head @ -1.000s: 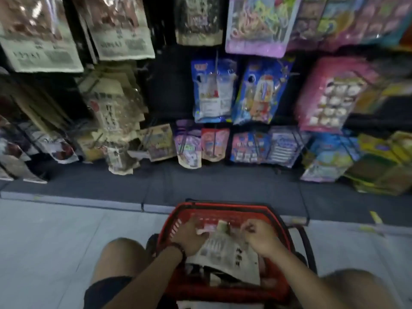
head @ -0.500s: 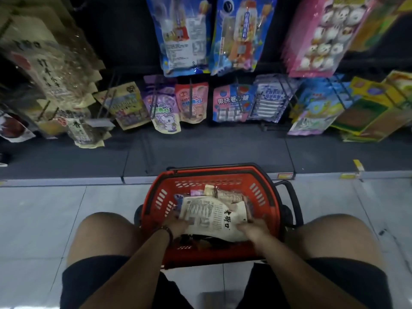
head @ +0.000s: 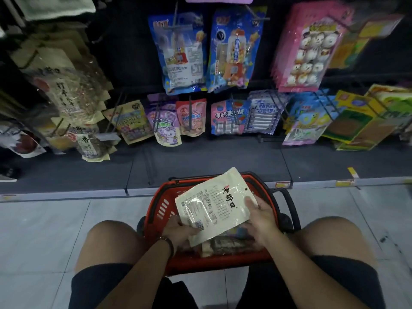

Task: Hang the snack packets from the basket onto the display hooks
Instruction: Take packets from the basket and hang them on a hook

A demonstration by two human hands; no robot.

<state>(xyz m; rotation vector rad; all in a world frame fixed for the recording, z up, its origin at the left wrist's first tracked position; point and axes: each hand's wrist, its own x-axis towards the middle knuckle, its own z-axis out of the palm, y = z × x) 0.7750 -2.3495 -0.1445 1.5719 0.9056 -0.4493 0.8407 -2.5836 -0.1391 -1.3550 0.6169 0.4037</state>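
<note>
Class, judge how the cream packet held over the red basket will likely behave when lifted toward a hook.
The cream packet probably flexes: it looks thin and flat. Its glossy film may slip, so the left hand and right hand share it. It seems light, held by the edges.

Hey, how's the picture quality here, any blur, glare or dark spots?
Head view: dim overall, the shelf back nearly black. The white packet held by both hands is sharp, with glare on its clear window. Hanging packets at the far left and right edges smear with blur. Wide-angle lens bends the shelf edge and stretches the corners.
</note>
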